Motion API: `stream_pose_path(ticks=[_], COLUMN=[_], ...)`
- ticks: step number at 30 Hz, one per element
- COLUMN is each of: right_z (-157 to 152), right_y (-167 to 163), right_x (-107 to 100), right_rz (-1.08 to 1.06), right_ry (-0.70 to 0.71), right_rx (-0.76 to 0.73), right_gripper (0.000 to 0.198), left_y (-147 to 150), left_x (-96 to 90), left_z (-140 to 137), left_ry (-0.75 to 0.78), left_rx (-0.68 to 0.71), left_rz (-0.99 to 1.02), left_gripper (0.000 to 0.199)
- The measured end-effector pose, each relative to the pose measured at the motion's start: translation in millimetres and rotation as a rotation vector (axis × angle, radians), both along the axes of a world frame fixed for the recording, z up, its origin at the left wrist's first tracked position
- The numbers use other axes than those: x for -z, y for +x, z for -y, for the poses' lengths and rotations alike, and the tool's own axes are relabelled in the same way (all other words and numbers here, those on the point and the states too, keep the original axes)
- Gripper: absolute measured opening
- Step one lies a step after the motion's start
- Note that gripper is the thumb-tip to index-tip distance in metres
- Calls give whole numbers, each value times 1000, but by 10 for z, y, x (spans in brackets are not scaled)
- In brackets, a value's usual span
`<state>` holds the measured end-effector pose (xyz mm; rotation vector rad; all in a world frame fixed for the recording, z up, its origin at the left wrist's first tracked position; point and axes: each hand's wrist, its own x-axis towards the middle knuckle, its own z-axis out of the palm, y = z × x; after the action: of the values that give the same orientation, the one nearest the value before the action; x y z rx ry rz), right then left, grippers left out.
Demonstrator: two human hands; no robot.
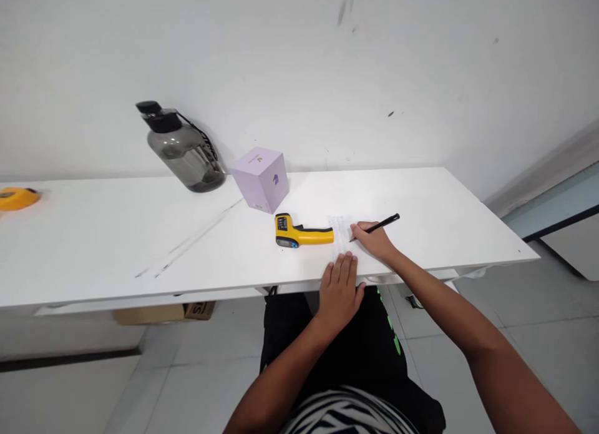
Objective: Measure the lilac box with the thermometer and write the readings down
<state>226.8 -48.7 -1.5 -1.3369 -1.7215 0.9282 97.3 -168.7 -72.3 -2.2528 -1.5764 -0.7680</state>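
Note:
My right hand (371, 237) is closed around a black pen (384, 222), its tip down at the right side of a small white paper (340, 234) with faint handwriting. My left hand (340, 284) lies flat at the table's front edge, fingers stretched out over the lower end of the paper. Just left of the paper lies a yellow and black infrared thermometer (306, 235) on its side, its handle end close to the sheet. Whether the pen tip touches the paper I cannot tell.
The white table (224, 253) runs along a wall. Behind the thermometer stands a lilac box (261, 179), with a grey water bottle (185, 150) to its left. A yellow object (17, 198) lies at the far left. A cardboard box (159, 313) sits below the table.

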Motion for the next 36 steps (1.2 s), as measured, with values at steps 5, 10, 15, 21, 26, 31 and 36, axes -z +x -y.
stream_pose_path(ticks=[5, 10, 15, 21, 26, 31, 36], right_z=[-21, -24, -18, -24, -19, -8, -3], right_y=[23, 33, 21, 26, 24, 17, 13], right_x=[16, -1, -26, -15, -31, -48, -49], right_rz=[-15, -73, -66, -80, -57, -71, -47], right_ry=[-24, -44, -64, -71, -81, -75, -79], right_rx=[-18, 28, 24, 36, 45, 42, 42], right_gripper=[36, 37, 37, 38, 37, 38, 38], left_y=[16, -394, -1012, -1117, -1092, -1095, -1078], left_x=[-4, 320, 814, 1078, 1157, 1167, 1179], left_z=[11, 258, 287, 14, -17, -14, -27], left_ry=[19, 163, -332, -692, -763, -797, -821], left_rx=[15, 295, -174, -392, -429, -427, -425], left_rz=[44, 116, 13, -42, -47, -57, -58], left_gripper=[59, 37, 32, 40, 38, 35, 35])
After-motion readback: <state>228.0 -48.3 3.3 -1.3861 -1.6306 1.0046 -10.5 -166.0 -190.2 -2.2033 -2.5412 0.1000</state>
